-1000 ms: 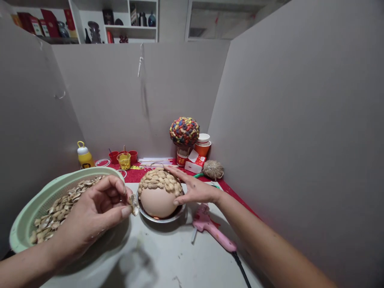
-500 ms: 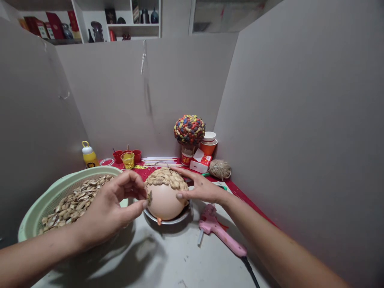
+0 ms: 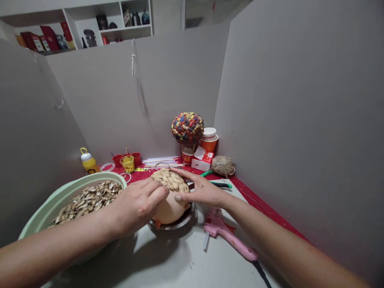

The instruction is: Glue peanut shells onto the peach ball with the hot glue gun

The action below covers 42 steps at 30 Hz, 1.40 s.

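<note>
A pale balloon (image 3: 171,209) rests in a metal bowl (image 3: 183,223), its knotted orange end toward me. Overlapping nut shells (image 3: 171,180) cover its upper part. My right hand (image 3: 202,191) grips the balloon's right side, fingers stretched over the shells and thumb on the bare skin below. My left hand (image 3: 139,206) is closed in a pinch against the left of the balloon, at the lower edge of the shell layer. The nut shell seen in that pinch earlier is hidden behind the fingers now. Left of this hand stands a green basket (image 3: 67,185) of loose shells (image 3: 90,202).
A pink glue gun (image 3: 229,236) with a black cord lies at right. Behind are green-handled pliers (image 3: 222,185), a twine ball (image 3: 223,166), a multicoloured shell ball (image 3: 187,128) on a cup, paper cups (image 3: 209,142), small paint cups (image 3: 128,163), sticks (image 3: 162,161) and a yellow bottle (image 3: 89,161).
My left hand has moved right and turned over, bringing its pinch from beside the balloon onto it. The right hand keeps its hold. The view has shifted slightly.
</note>
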Each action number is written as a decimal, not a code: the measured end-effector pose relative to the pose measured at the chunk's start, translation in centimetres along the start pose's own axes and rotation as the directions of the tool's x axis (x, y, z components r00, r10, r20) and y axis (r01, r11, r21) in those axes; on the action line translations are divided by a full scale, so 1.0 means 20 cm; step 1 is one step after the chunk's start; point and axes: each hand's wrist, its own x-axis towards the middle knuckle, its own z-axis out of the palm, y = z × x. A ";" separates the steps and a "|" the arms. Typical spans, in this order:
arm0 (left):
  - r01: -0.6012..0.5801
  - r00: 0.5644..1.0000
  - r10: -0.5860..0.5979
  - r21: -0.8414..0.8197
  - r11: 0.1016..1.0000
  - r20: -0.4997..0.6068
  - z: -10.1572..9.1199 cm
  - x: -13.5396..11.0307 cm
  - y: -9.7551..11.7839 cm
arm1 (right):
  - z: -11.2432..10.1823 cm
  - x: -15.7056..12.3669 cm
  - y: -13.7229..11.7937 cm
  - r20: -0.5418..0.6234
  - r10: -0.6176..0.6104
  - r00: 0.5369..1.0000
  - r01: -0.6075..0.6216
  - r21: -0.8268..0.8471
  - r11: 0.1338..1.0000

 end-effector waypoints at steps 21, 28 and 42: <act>-0.274 0.961 0.249 0.482 0.832 0.117 0.06 0.08 -0.02 | 0.01 -0.02 -0.01 -0.053 0.013 0.999 -0.012 0.019 1.000; -0.325 0.946 0.274 0.478 0.816 0.174 0.07 0.09 -0.03 | 0.02 -0.02 -0.01 -0.072 -0.022 0.997 0.022 0.001 1.000; -0.280 0.960 0.276 0.208 0.937 0.049 0.04 0.02 -0.06 | 0.02 -0.03 0.00 -0.068 -0.037 0.997 0.036 -0.019 0.999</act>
